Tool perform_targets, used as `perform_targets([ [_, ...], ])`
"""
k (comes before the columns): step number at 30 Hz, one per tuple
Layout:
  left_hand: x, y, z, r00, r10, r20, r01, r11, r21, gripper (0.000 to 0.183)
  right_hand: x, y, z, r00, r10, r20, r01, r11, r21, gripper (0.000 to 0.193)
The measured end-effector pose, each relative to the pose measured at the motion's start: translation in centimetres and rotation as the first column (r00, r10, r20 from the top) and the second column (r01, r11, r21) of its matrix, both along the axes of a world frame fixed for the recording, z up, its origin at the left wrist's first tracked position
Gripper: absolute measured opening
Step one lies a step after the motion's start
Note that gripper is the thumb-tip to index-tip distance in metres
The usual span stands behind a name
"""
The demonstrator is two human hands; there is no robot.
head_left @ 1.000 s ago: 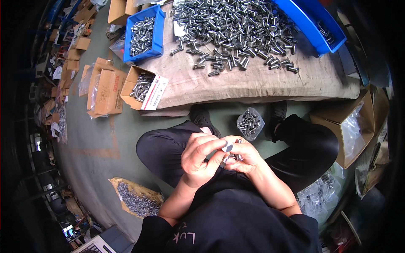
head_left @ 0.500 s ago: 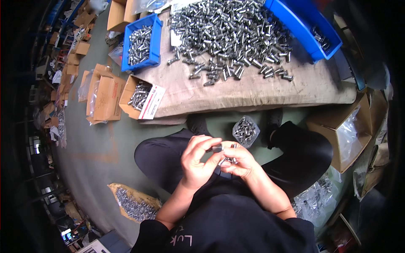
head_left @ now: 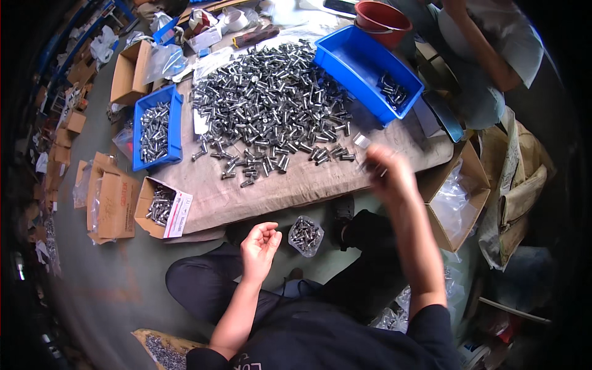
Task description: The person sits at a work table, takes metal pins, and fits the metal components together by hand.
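Note:
My right hand (head_left: 390, 172), smeared by motion, reaches over the right front of the cloth-covered table and is closed around a few shiny bolt-like metal pieces (head_left: 372, 166). Just past its fingertips a single bright metal piece (head_left: 361, 141) shows against the cloth; I cannot tell whether it is held or loose. Over my lap, my left hand (head_left: 259, 250) is raised with fingers and thumb curled together; anything inside them is hidden. On the table lies a wide pile of the same bolt-like pieces (head_left: 271, 98). Between my legs stands a clear plastic bag (head_left: 316, 250) filled with similar pieces.
A blue bin (head_left: 401, 113) at the back right holds some pieces, another blue bin (head_left: 175, 148) on the left holds more. Left front sits a filled cardboard box (head_left: 179, 216). A plastic-lined carton (head_left: 475, 200) stands right. Beyond a red bucket (head_left: 394, 28), another person's arm (head_left: 484, 49) shows.
My hands have parted from above my lap. The right swung forward and right over the table with metal pieces; the left stayed back. The dark cylinder between them is out of sight. The view shifted.

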State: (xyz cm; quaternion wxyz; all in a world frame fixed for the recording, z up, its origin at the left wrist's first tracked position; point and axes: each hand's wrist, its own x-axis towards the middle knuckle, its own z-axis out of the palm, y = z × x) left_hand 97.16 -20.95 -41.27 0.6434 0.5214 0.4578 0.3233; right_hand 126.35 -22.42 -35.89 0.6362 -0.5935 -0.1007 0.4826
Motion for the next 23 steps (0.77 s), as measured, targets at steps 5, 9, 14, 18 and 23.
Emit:
perform_targets([
  [5, -1.2, -0.8, -7.1, 0.974, -0.010, -0.228, 0.008, 1.000, -0.009, 0.014, 16.0, 6.1, -4.1, 0.403, -0.028, 0.915, 0.391, 0.909, -0.145, 0.027],
  [9, -3.5, -2.4, -11.8, 0.917, -0.008, -0.400, -0.011, 0.999, -0.047, 0.015, 18.9, 8.9, -4.4, 0.252, 0.270, 0.929, 0.526, 0.768, -0.366, 0.025],
  [14, -3.9, -3.3, -16.2, 0.754, -0.125, -0.645, 0.027, 0.987, -0.160, 0.059, 14.2, 7.2, -1.9, 0.902, -0.017, 0.431, 0.051, 0.997, -0.066, 0.025],
  [18, -1.9, -3.4, -17.8, 0.608, -0.085, -0.789, 0.095, 0.995, -0.034, 0.072, 0.0, 2.4, -0.1, 0.854, 0.514, 0.085, -0.510, 0.858, -0.066, 0.021],
  [23, 1.7, -3.0, -18.0, 0.684, -0.193, -0.703, 0.114, 0.981, -0.159, 0.050, -10.7, -1.8, -13.2, 0.658, 0.700, -0.277, -0.729, 0.499, -0.469, 0.015],
])
